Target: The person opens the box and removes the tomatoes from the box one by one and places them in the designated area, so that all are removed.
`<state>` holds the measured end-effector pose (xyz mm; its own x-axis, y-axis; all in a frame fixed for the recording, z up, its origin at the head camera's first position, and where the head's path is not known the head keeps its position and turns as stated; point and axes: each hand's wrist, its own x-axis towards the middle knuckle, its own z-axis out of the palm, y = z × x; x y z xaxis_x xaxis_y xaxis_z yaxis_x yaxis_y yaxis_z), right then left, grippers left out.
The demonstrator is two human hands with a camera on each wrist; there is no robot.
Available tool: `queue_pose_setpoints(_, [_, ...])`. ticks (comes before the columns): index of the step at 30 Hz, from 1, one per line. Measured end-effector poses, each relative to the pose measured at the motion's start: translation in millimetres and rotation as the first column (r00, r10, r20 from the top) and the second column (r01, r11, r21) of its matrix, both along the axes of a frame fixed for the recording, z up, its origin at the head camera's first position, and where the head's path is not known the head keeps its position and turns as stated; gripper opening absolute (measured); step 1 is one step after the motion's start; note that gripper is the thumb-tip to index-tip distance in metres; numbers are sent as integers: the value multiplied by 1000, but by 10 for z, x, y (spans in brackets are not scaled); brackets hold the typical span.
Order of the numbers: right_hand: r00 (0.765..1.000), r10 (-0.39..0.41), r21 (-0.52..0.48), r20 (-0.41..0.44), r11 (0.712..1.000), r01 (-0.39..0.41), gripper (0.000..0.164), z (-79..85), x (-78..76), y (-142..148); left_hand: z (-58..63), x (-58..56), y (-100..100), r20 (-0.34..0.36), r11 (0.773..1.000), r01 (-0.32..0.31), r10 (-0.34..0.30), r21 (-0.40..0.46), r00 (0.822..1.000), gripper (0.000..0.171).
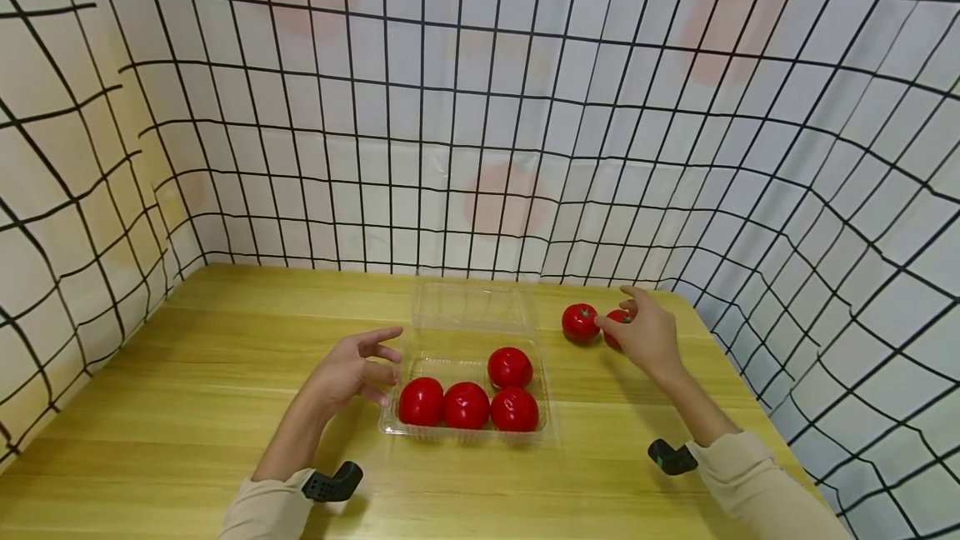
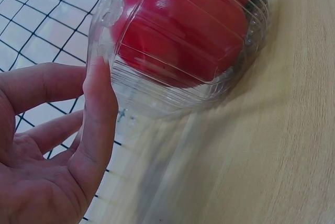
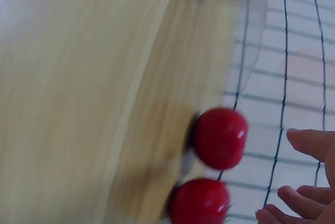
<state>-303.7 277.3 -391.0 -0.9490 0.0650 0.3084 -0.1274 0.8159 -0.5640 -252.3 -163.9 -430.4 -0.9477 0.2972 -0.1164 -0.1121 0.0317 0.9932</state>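
Four tomatoes in the clear tray, two loose towards the worktop's far right corner

Right hand [image 1: 648, 342] over at the loose pair, thumb and fingers parted, grip unclosed; in the right wrist view, a gap between fingertips and fruit. Of that pair, left tomato [image 1: 581, 323] with green stem end up, right tomato [image 1: 613, 333] just beside it and partly hidden by the fingers.

Left hand [image 1: 348, 373] beside the tray's left wall, fingers spread and not wrapped round anything; in the left wrist view, one fingertip apparently against the clear plastic.

On the worktop [image 1: 187, 407], short of the middle of its far edge, clear tray [image 1: 448, 369] with lid [image 1: 472, 307] folded back towards that edge. Inside, along the near wall, a row of three: near-left tomato [image 1: 422, 401], near-middle tomato [image 1: 467, 405], near-right tomato [image 1: 514, 409]. Directly behind the last, far tomato [image 1: 510, 367].

Beyond the far edge, black wire grid [image 1: 480, 98] before pale cloth.
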Motion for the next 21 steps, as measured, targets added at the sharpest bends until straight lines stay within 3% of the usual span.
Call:
queue_pose_setpoints(10, [991,130,-20,16,991,-130,61,136,187,-416,20,9,-2,-5,1000,5,-5,-8,1000,74])
queue_pose_setpoints(21, [968,244,-32,54,970,-242,64,196,315,-702,17,15,-2,-2,1000,-3,3,-3,1000,73])
